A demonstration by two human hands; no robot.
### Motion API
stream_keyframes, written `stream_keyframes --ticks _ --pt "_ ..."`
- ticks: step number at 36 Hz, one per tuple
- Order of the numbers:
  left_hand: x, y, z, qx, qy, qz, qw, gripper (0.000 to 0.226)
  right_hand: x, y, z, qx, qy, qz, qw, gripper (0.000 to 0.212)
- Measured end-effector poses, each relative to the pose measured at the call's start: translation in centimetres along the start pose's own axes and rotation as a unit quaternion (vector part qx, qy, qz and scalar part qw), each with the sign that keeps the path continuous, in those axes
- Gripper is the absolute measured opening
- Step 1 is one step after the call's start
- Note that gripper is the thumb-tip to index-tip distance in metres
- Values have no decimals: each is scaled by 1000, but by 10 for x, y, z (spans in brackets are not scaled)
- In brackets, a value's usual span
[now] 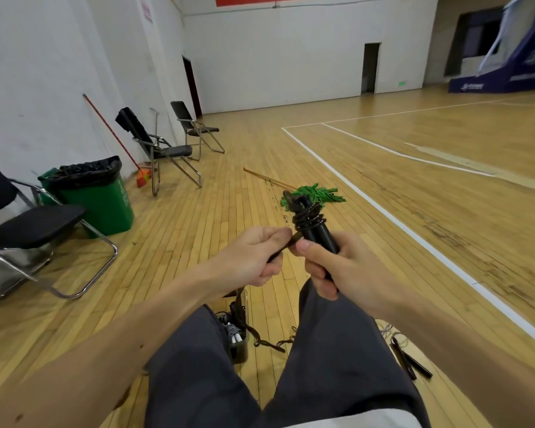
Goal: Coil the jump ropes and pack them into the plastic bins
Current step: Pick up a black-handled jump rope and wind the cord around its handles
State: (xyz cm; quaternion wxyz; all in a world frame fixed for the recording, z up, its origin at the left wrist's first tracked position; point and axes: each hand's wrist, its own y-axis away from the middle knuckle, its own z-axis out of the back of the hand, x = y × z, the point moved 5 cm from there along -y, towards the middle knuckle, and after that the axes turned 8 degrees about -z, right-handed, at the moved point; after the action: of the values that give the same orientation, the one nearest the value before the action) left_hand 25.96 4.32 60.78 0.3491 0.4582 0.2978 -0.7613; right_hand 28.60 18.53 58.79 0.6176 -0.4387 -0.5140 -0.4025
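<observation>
Jump rope [309, 218]. Risk: the wraps may loosen and spill if the cord tail goes slack.
Look: dark cord wound tightly round a black handle top.
Held: right grip [340, 267] closed round the handle; left grip [254, 257], at 9 o'clock, pinches the tail.
Plastic bin [241, 353]: 6 o'clock, between the knees.
</observation>
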Motion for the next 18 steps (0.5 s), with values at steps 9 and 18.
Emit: stream_keyframes --ticks 9,18 --pt "-5 0 -4 -10 -208 -25 978 40 -16 -8 6 -43 5 -7 999 28" --pt "-22 16 -1 104 -476 -36 872 26 -28 -5 5 20 51 -97 994 23"
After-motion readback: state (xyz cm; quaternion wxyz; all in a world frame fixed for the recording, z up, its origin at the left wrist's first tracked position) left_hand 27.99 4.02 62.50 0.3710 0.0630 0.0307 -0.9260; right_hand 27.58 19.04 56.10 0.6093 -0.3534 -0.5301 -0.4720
